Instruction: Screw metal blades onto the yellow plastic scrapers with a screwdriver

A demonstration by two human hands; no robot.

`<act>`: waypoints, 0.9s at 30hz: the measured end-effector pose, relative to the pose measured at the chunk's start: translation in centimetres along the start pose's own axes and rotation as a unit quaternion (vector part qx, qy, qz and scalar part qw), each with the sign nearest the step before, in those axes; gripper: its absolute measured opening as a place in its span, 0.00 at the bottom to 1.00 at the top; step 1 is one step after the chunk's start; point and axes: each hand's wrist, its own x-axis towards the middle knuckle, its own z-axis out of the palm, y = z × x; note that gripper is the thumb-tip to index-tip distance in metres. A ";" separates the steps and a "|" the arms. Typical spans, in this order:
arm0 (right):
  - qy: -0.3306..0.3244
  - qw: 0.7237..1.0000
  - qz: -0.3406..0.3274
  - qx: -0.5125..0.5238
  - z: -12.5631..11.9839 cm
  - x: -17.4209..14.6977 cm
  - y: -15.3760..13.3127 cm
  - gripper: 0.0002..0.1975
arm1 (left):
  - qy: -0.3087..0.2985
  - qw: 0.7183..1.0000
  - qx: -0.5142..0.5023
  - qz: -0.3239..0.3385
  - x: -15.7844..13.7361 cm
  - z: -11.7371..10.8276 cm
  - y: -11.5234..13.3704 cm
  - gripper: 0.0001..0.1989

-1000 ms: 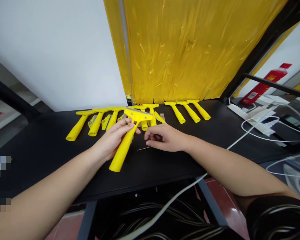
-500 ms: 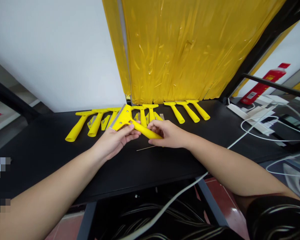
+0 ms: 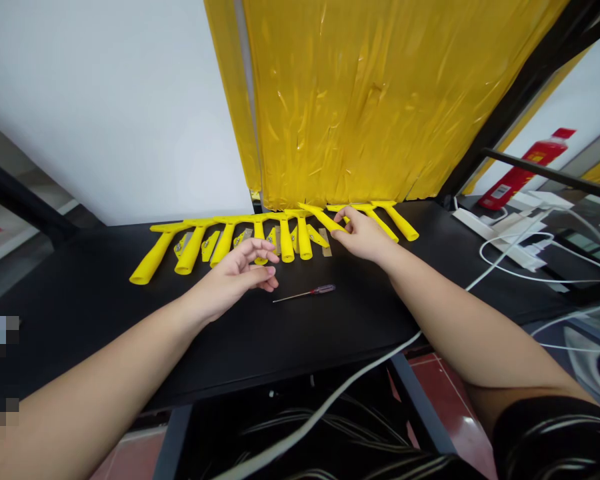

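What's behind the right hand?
Above the right hand, part of a yellow scraper head shows; its handle is covered. The hand also hides the handle end of the held scraper.

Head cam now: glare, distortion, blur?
Head view: glare flecks on the yellow sheeting, a bright spot on the floor tiles; red bottle leans, probably lens distortion; screwdriver outline readable, fine detail on yellow scrapers soft.

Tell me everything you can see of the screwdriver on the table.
The screwdriver has a thin, metallic-looking shaft and a short purplish handle, reddish where they meet. It lies on the black tabletop, on the near side of the yellow scrapers, tip pointing left and slightly toward the camera. Neither the left hand nor the right hand touches it. The tip's shape is too small to tell.
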 end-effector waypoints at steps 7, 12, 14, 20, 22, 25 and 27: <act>-0.017 0.995 0.011 -0.099 0.9 0.6 0.0 0.15 | -0.019 0.999 0.022 0.015 0.0 -0.2 -0.4 0.16; -0.015 0.987 0.016 -0.160 1.4 0.9 -0.3 0.17 | -0.023 0.999 0.032 0.020 0.0 -0.1 -0.5 0.14; -0.020 0.984 0.021 -0.178 1.7 1.0 -0.4 0.18 | -0.024 0.999 0.036 0.022 0.0 -0.1 -0.4 0.13; -0.030 0.979 0.025 -0.199 2.5 1.5 -0.8 0.18 | -0.030 0.998 0.055 0.022 0.0 0.0 -0.2 0.12; -0.028 0.980 0.014 -0.196 2.5 1.5 -0.9 0.18 | -0.033 0.997 0.059 0.022 0.0 0.0 -0.2 0.11; -0.041 0.981 -0.009 -0.192 2.2 1.4 -1.0 0.18 | -0.035 0.997 0.062 0.024 0.0 -0.1 -0.2 0.11; -0.056 0.979 -0.017 -0.194 1.8 1.1 -1.1 0.20 | -0.037 0.997 0.063 0.026 -0.1 -0.1 -0.3 0.11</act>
